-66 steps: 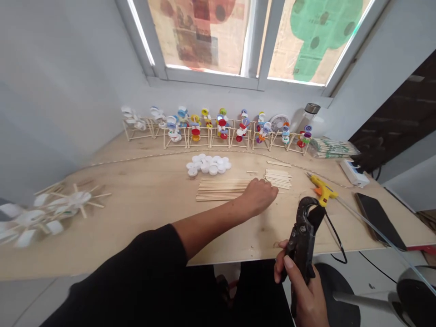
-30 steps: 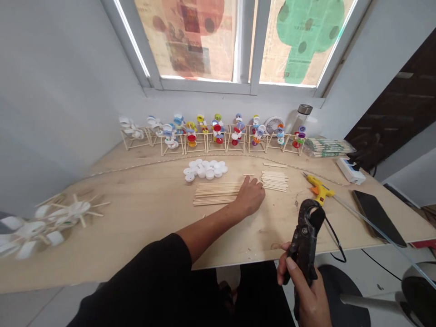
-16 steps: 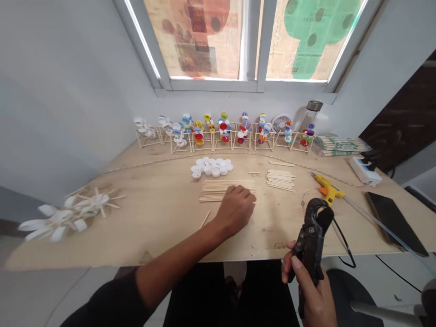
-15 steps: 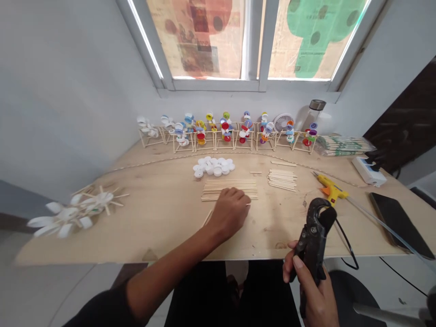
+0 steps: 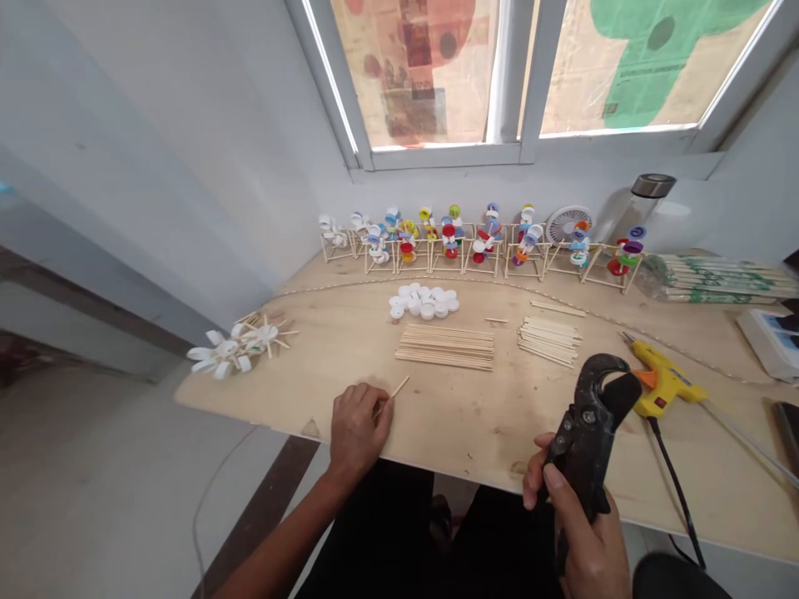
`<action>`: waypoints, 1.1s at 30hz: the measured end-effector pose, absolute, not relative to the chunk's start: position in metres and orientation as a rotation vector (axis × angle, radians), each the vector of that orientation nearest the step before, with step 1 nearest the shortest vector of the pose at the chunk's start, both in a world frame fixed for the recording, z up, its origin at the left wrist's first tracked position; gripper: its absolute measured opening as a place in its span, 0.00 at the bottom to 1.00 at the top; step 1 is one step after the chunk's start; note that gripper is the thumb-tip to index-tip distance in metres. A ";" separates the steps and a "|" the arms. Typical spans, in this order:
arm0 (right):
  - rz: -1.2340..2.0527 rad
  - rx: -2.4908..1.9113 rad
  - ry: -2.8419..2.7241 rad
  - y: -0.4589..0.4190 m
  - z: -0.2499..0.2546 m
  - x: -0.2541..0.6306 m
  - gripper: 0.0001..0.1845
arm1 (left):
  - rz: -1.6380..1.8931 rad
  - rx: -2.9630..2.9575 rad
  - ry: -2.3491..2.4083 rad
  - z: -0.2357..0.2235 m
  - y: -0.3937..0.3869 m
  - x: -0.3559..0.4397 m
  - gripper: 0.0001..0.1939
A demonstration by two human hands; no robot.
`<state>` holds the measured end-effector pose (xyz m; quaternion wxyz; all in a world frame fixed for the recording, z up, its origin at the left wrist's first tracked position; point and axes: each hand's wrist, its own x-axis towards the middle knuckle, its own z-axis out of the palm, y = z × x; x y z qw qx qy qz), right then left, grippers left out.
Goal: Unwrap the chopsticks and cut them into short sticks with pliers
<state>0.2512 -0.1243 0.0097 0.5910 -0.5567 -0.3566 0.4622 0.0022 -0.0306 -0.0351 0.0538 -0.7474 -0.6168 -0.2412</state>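
Observation:
My left hand (image 5: pixel 359 424) is at the table's front edge, its fingers curled on a short thin wooden stick (image 5: pixel 400 386). One end of that stick sticks out beyond the thumb, pointing to the upper right. In my right hand (image 5: pixel 583 532) I hold a black pipe cutter (image 5: pixel 588 428) upright by its handles, its curved jaw at the top. Beyond my left hand lies a bundle of long wooden sticks (image 5: pixel 444 346). To the right of it is a pile of shorter sticks (image 5: pixel 549 340), with a small stick piece (image 5: pixel 496 319) between them.
White bottle caps (image 5: pixel 424 301) are grouped behind the long sticks. Small cap wheels on stick frames (image 5: pixel 449 249) line the wall. White wheel pieces (image 5: pixel 228 353) lie at the left. A yellow glue gun (image 5: pixel 667 383), a power strip (image 5: pixel 771 341) and a bottle (image 5: pixel 642 208) are at the right.
My left hand has moved from the long sticks back toward the front edge and taken hold of the short stick lying there. The view has turned left; my right hand keeps the pipe cutter.

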 end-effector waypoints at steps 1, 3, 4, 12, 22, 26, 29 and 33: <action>1.106 -1.288 -0.829 -0.121 0.010 0.254 0.16 | -0.765 -2.266 -1.862 -0.036 -0.030 0.003 0.07; 1.176 -1.279 -0.829 -0.114 0.009 0.259 0.16 | -0.809 -2.267 -1.830 -0.037 -0.028 0.005 0.07; 1.207 -1.276 -0.832 -0.110 0.009 0.262 0.16 | -0.824 -2.267 -1.818 -0.037 -0.027 0.006 0.07; 1.444 -1.244 -0.876 -0.073 0.001 0.277 0.17 | -0.806 -2.268 -1.861 -0.035 -0.022 0.009 0.07; 1.541 -1.310 -0.954 -0.067 -0.010 0.276 0.17 | -0.779 -2.233 -1.947 -0.035 -0.022 0.011 0.06; 1.464 -1.315 -0.994 -0.069 -0.013 0.275 0.17 | -0.809 -2.258 -1.912 -0.035 -0.023 0.009 0.06; 1.424 -1.352 -1.068 -0.070 -0.013 0.274 0.19 | -0.845 -2.290 -1.883 -0.036 -0.025 0.005 0.07; 1.304 -1.466 -1.113 -0.072 -0.012 0.267 0.19 | -0.841 -2.344 -1.876 -0.034 -0.028 0.000 0.07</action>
